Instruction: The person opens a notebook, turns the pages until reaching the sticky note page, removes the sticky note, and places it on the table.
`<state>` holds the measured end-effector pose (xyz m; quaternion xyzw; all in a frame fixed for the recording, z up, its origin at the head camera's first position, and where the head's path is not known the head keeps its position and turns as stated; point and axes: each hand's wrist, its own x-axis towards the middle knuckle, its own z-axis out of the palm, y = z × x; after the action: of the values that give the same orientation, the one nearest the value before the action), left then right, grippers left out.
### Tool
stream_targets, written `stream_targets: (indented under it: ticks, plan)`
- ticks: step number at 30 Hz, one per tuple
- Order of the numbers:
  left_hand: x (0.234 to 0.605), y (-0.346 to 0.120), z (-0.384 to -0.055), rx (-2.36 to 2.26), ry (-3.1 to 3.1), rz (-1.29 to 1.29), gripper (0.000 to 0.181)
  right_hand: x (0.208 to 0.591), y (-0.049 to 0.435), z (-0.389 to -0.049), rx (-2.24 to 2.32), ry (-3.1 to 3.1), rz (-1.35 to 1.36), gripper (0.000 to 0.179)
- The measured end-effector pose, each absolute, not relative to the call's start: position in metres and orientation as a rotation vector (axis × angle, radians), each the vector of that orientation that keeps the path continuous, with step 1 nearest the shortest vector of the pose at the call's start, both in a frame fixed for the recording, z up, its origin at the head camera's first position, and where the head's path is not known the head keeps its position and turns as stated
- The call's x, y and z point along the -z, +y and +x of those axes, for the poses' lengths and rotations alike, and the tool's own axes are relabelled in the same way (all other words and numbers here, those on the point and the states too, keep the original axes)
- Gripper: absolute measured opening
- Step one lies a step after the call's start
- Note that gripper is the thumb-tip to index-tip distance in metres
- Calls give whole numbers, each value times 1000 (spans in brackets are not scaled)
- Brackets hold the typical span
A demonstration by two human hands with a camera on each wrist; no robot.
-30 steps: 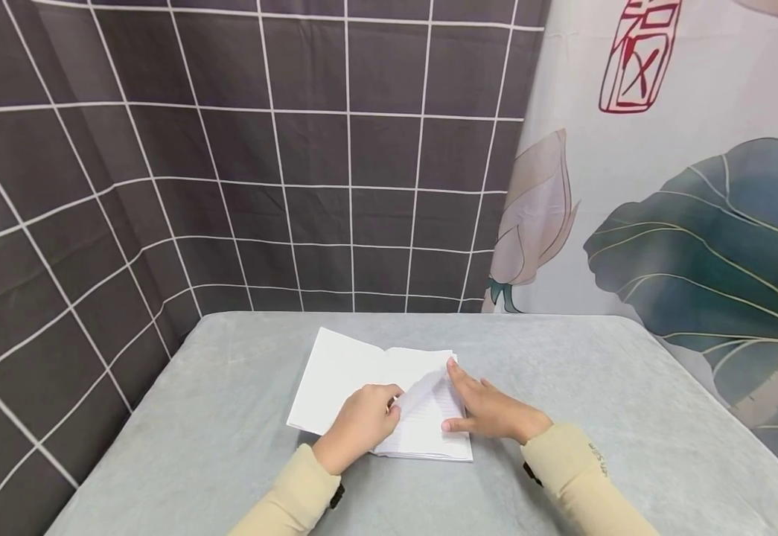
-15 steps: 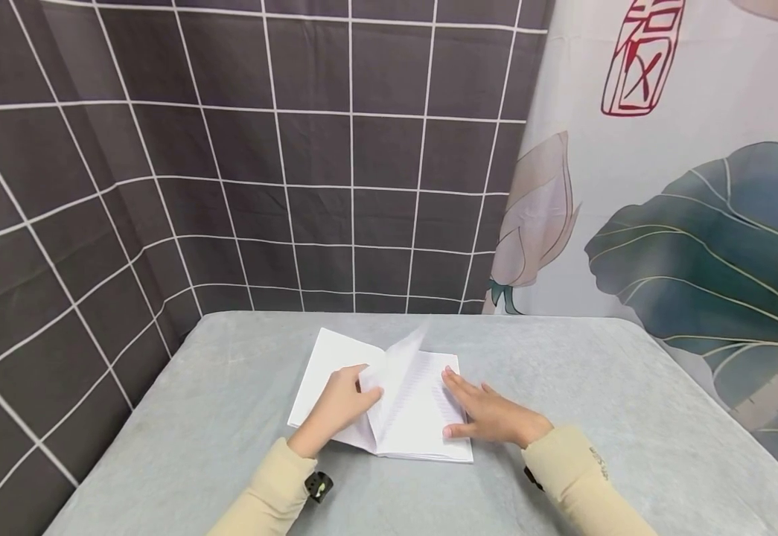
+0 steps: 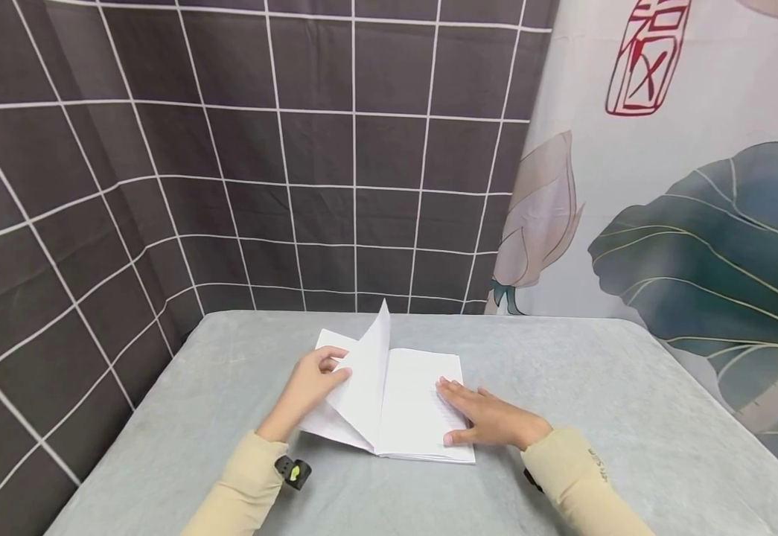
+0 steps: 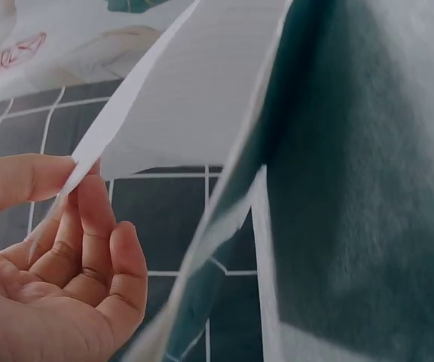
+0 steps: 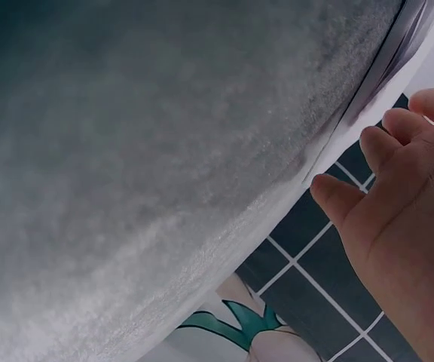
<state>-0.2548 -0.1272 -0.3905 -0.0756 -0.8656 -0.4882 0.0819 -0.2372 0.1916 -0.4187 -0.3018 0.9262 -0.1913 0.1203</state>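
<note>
An open notebook (image 3: pixel 415 402) with white, faintly lined pages lies on the table in the head view. My left hand (image 3: pixel 310 383) pinches a page (image 3: pixel 365 380) between thumb and fingers, and that page stands raised over the left half. The left wrist view shows the page edge between the thumb and fingertips of the left hand (image 4: pixel 66 256). My right hand (image 3: pixel 489 415) rests with extended fingers on the right-hand page near its outer edge. In the right wrist view the right hand (image 5: pixel 405 204) lies beside the notebook's edge (image 5: pixel 383 98).
A grey cloth-covered table (image 3: pixel 228 402) carries the notebook. Behind it hangs a dark curtain (image 3: pixel 308 149) with a white grid, and a pale curtain (image 3: pixel 583 74) with lotus prints is on the right. Each wrist wears a black band (image 3: pixel 292 471).
The left hand has moved left, carrying the page from over the right half across to the left side. The right hand stays nearly in place on the right page.
</note>
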Motion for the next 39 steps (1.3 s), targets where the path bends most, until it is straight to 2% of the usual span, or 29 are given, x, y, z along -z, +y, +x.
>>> stream_targets:
  ticks: [23,39]
  plan:
    - [388,-161,-261,1390,-2693,-134,26,420,189,-238,511,2659,-891,89]
    - [391,-182,-260,1376,-2823,-121,36,414,193,-242,519,2568,-884,95]
